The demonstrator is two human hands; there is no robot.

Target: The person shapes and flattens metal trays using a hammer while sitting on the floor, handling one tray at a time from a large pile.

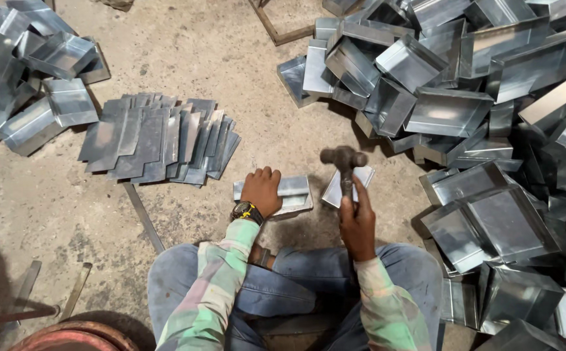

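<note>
left hand (261, 190) on metal tray (281, 195); right hand (358, 224) around hammer (344, 162)

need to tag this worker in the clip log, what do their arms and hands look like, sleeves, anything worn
Both arms wear long sleeves in a faded plaid of pale green, pink and cream: left sleeve, right sleeve. The cuffs reach the wrists. The left hand is bare, with a dark wristwatch with yellow accents just below it. The right hand is bare too, no glove or ring visible.
</note>
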